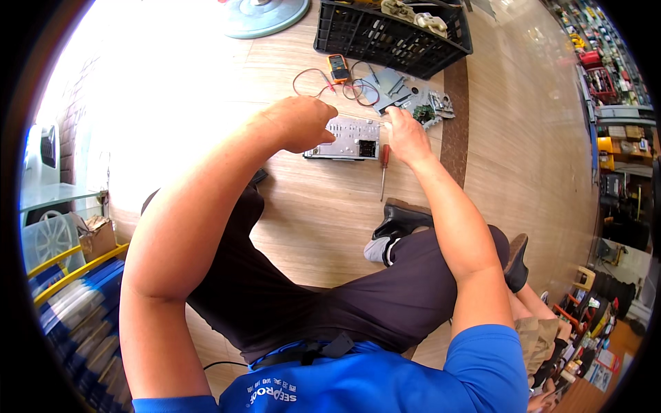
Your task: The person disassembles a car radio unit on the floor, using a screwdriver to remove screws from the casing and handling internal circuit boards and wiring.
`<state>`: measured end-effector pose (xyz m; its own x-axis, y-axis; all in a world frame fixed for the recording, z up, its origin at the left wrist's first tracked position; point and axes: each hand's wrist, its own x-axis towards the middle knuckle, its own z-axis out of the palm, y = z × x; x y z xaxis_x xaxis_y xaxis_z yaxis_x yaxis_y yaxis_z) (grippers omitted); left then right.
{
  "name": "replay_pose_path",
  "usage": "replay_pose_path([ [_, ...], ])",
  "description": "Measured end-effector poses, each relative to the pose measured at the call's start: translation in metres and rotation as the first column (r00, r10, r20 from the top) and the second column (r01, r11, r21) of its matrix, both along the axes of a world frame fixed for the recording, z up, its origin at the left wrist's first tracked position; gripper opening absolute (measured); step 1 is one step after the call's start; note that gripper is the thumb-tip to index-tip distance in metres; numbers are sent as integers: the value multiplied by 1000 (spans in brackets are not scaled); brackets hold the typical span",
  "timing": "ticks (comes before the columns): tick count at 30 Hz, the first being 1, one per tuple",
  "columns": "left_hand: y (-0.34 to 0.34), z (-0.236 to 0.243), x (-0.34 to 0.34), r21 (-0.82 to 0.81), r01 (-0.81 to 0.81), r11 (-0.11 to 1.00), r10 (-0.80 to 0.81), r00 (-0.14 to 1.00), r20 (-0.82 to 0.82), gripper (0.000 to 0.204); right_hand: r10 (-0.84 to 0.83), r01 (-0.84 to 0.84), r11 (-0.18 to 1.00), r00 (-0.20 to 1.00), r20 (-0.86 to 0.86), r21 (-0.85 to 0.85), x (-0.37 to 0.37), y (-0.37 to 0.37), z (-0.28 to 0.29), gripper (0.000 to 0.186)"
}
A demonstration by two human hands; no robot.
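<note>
A silver metal box with slots and a black socket block (352,141), looking like a car stereo, lies on the floor in front of me. My left hand (303,124) is closed over its left side, the thumb on top and the other fingers partly hidden. At the box's far right corner is my right hand (409,136), thumb and forefinger brought together; what is between them is too small to make out. A screwdriver with a red handle (385,155) lies just right of the box, its shaft toward me.
Beyond the box are an orange and black multimeter (337,69) with leads and several loose metal plates and parts (392,89). A black plastic crate (392,43) stands behind them. A round glass disc (267,22) is at the far left. My boot (405,219) is near the screwdriver.
</note>
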<state>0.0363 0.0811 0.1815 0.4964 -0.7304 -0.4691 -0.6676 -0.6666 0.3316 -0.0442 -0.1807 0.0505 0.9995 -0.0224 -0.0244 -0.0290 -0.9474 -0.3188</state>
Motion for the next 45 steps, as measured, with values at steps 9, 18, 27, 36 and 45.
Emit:
replay_pose_path([
  [9, 0, -2, 1, -15, 0, 1000, 0, 1000, 17, 46, 22, -24, 1000, 998, 65, 17, 0, 0, -3, 33],
  [18, 0, -6, 0, -38, 24, 999, -23, 999, 37, 48, 65, -68, 998, 987, 144, 12, -4, -2, -6, 36],
  [27, 6, -8, 0, -67, 21, 998, -18, 999, 39, 48, 23, -23, 1000, 1000, -7, 10, -1, 6, 7, 39],
  [36, 7, -5, 0, -81, 25, 996, -22, 999, 41, 36, 67, -68, 998, 997, 34, 18, 3, -1, 2, 39],
  [45, 6, 5, -1, -53, 75, 996, -70, 993, 93, 39, 51, -50, 998, 997, -49, 32, 8, -5, 6, 35],
])
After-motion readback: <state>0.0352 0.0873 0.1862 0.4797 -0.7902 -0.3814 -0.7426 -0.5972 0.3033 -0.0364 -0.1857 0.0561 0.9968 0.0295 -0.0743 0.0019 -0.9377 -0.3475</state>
